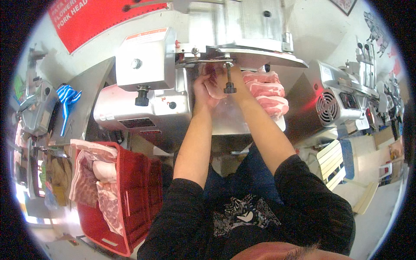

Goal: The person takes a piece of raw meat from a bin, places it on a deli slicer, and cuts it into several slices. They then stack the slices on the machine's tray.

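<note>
Both forearms reach beneath the raised carriage of a steel meat slicer (243, 35). My left hand (202, 89) holds a pale piece of raw meat (215, 90), with the thumb lying along its side. My right hand (234, 73) is against the same meat from the other side; its fingers are mostly hidden by the slicer and a black-knobbed screw (229, 88). Right of my right forearm, stacked pork slices (269, 94) lie in overlapping rows on a white tray (280, 124). The steel bed (227, 120) of the slicer shows between my forearms.
On the left, a red plastic crate (136, 195) holds slabs of pork belly (85, 182). The slicer's white housing (146, 61) juts out left of my hands. At right stands another steel machine (328, 97). A striped blue bag (66, 97) lies on a steel table (87, 94).
</note>
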Tool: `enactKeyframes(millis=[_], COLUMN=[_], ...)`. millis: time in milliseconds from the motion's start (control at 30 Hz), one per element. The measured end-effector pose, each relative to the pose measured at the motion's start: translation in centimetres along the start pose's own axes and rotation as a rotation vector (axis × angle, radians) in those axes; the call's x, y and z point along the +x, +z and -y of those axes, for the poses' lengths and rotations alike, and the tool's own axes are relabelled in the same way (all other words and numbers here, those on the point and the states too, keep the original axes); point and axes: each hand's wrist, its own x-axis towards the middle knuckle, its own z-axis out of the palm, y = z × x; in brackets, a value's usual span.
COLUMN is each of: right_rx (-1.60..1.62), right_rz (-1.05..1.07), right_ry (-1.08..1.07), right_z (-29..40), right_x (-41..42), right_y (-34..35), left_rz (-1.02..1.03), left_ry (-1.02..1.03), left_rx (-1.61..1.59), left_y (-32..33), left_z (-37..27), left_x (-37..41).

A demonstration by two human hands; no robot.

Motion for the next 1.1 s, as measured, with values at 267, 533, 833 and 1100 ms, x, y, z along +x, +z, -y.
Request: enactKeyframes(millis=[267,533,833,1100], right_rx=[2.454,2.117,0.268,0.578], right_rz=[0.037,0.255,-0.079,0.099], right_ry=[1.057,0.703,-0.163,0.032], right_z=[7.2,6.6,7.0,6.3], right_x=[3.5,2.7,-0.6,-3.3], right_y=[-6.3,-5.9,-5.7,-5.3], left_rz=[-0.027,0.091,-0.008,-0.076], left_ry=[-0.028,0.022,-0.144,0.034], left_rx=[-0.187,-0.141,-0.087,0.100], left_y=[-3.5,-7.4,-4.2,-5.9], left_z=[-2.4,-3.1,-2.0,-0.8], left_x=[-0.6,1.1,-0.1,0.3])
